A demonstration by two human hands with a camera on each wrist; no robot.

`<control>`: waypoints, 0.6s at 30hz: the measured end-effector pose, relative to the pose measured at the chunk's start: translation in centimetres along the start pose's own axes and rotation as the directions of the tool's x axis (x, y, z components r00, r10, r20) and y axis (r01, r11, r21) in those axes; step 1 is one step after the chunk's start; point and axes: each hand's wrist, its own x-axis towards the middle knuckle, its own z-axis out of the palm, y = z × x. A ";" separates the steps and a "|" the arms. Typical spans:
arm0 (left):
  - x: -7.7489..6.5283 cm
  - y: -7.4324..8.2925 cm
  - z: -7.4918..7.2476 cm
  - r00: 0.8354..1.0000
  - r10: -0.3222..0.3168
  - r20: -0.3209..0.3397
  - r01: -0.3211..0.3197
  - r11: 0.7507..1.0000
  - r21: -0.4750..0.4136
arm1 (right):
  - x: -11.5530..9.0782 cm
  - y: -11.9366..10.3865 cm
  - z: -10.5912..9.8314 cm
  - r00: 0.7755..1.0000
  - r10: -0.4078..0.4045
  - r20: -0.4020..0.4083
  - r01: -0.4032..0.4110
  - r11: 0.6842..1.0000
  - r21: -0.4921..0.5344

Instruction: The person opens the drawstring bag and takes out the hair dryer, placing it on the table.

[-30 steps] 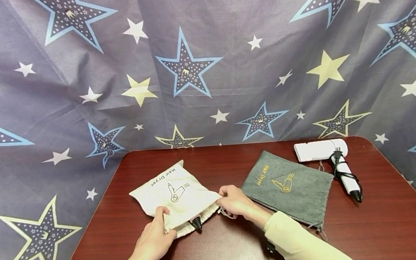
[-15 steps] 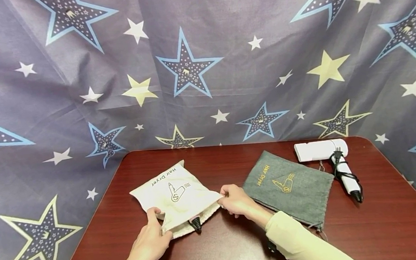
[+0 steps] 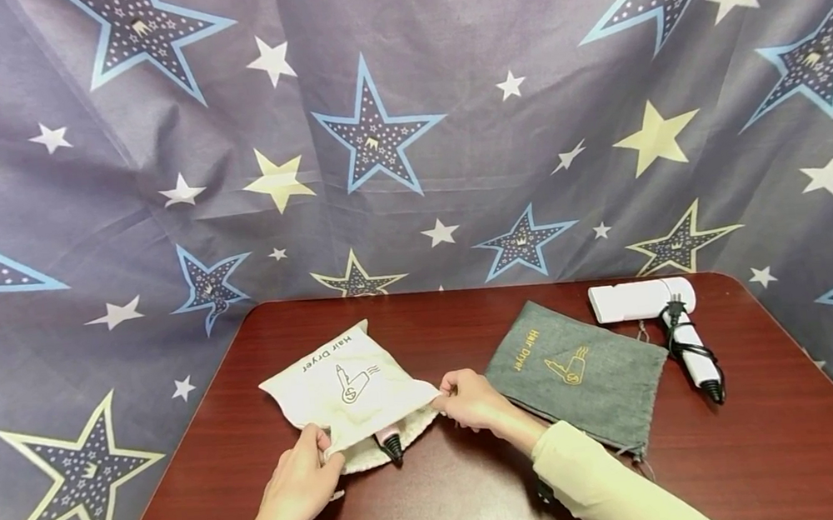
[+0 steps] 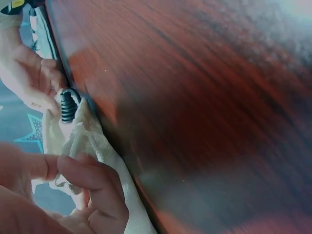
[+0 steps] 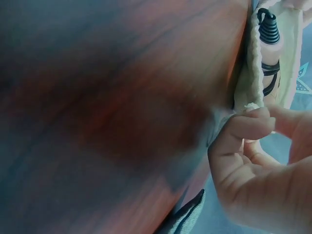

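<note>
A cream drawstring bag (image 3: pixel 354 391) printed "Hair Dryer" lies on the table with its mouth facing me. Inside it is a hair dryer (image 3: pixel 390 445), its ribbed black cord end poking out; in the right wrist view its pale handle (image 5: pixel 271 51) shows with black cord around it. My left hand (image 3: pixel 296 482) pinches the left corner of the bag's mouth between thumb and fingers. At the right corner, my right hand (image 3: pixel 469 401) pinches the edge near the drawstring. Between the hands the mouth gapes. The dryer's head is hidden in the cloth.
To the right lies a grey drawstring bag (image 3: pixel 578 370), also marked "Hair Dryer", just beyond my right forearm. Behind it at the far right is a white hair dryer (image 3: pixel 642 301) with its black cord wound on the handle. A starry curtain hangs behind the table (image 3: pixel 779 426).
My left hand has shifted slightly left and down along the bag's mouth, changing its hold. The mouth gapes wider and more of the dryer handle shows. My right hand stays at its corner.
</note>
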 end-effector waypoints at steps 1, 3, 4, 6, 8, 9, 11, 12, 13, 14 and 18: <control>0.1 0.1 0.0 1.000 -0.004 -0.003 0.004 1.000 -0.005 | -0.1 0.0 0.0 1.000 0.000 0.004 0.000 1.000 -0.003; 0.1 0.2 0.1 1.000 -0.011 -0.005 0.011 1.000 -0.014 | -0.2 -0.1 0.0 1.000 -0.004 0.017 0.004 1.000 0.001; 0.2 0.3 0.1 1.000 -0.016 -0.005 0.016 1.000 -0.016 | -0.2 -0.1 0.0 1.000 -0.011 0.021 0.011 1.000 0.001; 0.2 0.3 0.2 1.000 -0.011 0.000 0.011 1.000 -0.011 | -0.2 -0.1 0.0 0.999 -0.020 0.030 0.020 1.000 0.000; 0.3 0.3 0.3 1.000 0.000 0.012 0.000 1.000 0.002 | -0.2 0.0 0.1 0.999 -0.019 0.027 0.019 1.000 -0.012; 0.3 0.3 0.4 1.000 0.006 0.018 -0.007 1.000 0.011 | -0.2 0.0 0.1 1.000 -0.020 0.019 0.021 1.000 -0.024; 0.3 0.3 0.5 0.999 0.018 0.027 -0.019 0.999 0.032 | -0.2 0.1 0.2 1.000 -0.017 0.007 0.017 0.999 -0.041; 0.3 0.3 0.6 0.999 0.020 0.031 -0.022 0.999 0.041 | -0.2 0.2 0.2 1.000 -0.021 -0.002 0.021 0.998 -0.052; 0.3 0.2 0.6 0.999 0.018 0.036 -0.019 0.999 0.049 | -0.1 0.2 0.2 1.000 -0.024 -0.009 0.023 0.998 -0.061; 0.3 0.2 0.6 0.999 0.017 0.040 -0.019 0.998 0.058 | -0.1 0.2 0.1 0.999 -0.042 -0.019 0.040 0.996 -0.077; 0.2 0.1 0.4 0.998 0.024 0.052 -0.028 0.996 0.088 | 0.0 0.3 0.0 0.993 -0.097 -0.062 0.086 0.983 -0.159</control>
